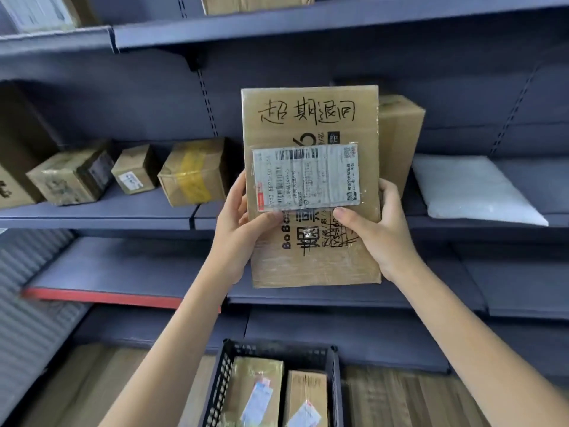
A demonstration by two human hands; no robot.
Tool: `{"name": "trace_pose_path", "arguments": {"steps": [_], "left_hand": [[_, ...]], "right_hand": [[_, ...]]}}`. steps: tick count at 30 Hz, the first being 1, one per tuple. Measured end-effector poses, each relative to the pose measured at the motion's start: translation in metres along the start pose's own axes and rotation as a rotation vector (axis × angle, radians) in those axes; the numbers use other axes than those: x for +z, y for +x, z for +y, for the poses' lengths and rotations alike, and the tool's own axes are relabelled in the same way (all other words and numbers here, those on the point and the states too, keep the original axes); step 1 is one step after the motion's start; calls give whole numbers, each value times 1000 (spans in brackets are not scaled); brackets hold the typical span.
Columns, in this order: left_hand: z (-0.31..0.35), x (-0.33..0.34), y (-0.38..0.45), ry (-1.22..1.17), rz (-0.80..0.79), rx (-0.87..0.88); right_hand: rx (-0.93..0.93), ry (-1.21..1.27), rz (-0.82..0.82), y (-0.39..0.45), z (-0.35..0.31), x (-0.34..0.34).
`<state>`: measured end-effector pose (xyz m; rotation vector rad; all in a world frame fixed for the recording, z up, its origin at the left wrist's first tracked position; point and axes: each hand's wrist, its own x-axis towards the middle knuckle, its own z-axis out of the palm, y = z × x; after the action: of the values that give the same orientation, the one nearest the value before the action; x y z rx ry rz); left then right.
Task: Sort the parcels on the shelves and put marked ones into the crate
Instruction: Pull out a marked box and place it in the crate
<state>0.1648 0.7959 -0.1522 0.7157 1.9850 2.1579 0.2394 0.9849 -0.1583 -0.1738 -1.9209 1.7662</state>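
I've got the flat cardboard parcel (312, 186) up in front of the shelves, upright, face toward me. My left hand (243, 224) grips its left edge, thumb just under the shipping label (306, 177); my right hand (377, 229) clamps the right edge, thumb on the printed face. Handwritten black characters (308, 114) run across the top. Behind it, a taller box (400, 140) stands on the shelf (98, 211), beside a white padded bag (474, 189). Below, the black crate (277, 349) holds two parcels (257, 392).

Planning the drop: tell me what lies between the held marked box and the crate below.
Head view: under the marked box, only dark shelf edges cross the gap to the crate; no parcels.
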Motion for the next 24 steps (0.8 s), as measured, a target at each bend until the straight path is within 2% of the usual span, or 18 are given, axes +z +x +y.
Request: {"name": "trace_pose_path", "arguments": {"steps": [14, 20, 24], "left_hand": [[-158, -88, -72, 14, 71, -428], [-215, -98, -99, 40, 42, -636], [-257, -89, -117, 77, 19, -715]], "right_hand": [[438, -133, 105, -97, 154, 101], [612, -133, 164, -135, 207, 113], [718, -155, 165, -156, 247, 104]]}}
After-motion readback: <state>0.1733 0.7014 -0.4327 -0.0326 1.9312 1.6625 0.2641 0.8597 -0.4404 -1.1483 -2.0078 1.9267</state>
